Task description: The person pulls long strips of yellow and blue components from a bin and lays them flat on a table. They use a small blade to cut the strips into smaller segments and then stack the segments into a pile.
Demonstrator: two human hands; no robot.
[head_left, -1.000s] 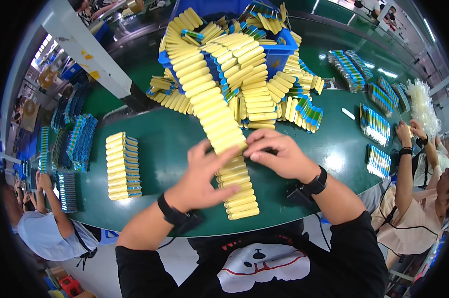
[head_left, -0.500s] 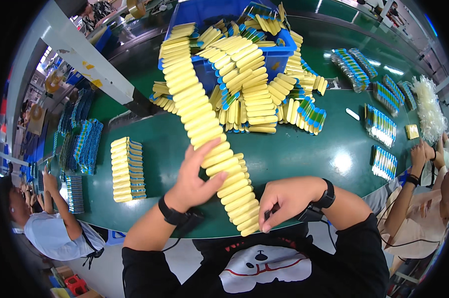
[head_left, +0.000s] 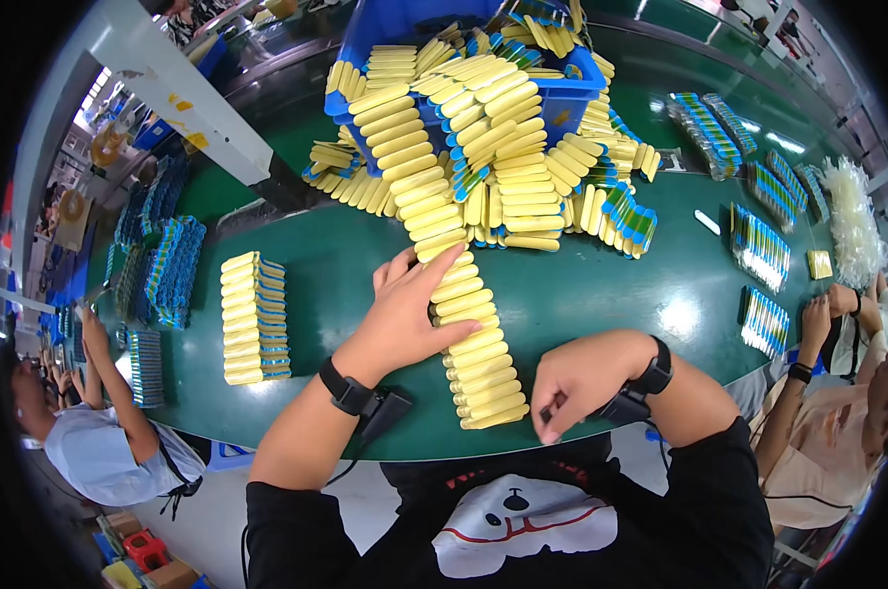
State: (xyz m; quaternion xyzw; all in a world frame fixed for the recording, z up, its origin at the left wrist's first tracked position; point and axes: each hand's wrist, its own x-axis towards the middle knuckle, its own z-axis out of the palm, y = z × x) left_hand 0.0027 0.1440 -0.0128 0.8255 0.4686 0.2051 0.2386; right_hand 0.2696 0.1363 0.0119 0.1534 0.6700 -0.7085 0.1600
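Observation:
A long row of yellow flat packets (head_left: 468, 339) runs from a blue bin (head_left: 562, 93) down the green table (head_left: 336, 265) to its near edge. My left hand (head_left: 409, 309) lies flat with spread fingers against the left side of that row, touching the packets. My right hand (head_left: 571, 383) hovers at the table's near edge just right of the row's end, fingers curled in with a small dark thing pinched at the fingertips. Both wrists wear black bands.
A neat stack of yellow packets (head_left: 254, 316) lies at the left. More piles (head_left: 616, 211) spill around the bin. Blue-green packet rows (head_left: 758, 245) sit at the right, where another person's hands (head_left: 822, 324) work. A second person (head_left: 90, 432) sits at the left.
My right hand has pulled back from the row to the table's near edge and closed. My left hand has stayed on the row, flattening against it. The view has shifted downward.

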